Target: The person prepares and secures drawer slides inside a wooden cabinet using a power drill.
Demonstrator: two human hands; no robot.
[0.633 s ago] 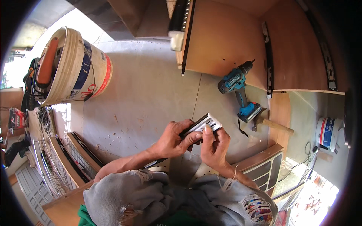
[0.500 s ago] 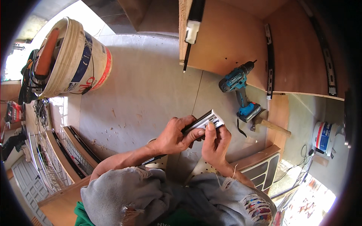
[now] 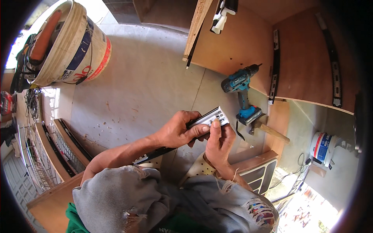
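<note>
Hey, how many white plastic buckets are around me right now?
2: one big-looking bucket at the upper left, and a smaller-looking bucket at the right. Others may be hidden.

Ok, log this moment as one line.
left hand: gripping metal rail | right hand: holding rail's end | nearby: cordless drill, hammer

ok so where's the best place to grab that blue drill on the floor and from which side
Probably take the drill by its narrow dark handle, above the battery, coming from your left. The chuck points away toward the wooden cabinet, and the hammer lies beside the battery, running off to the right, while nothing visible blocks the handle's left.
</note>
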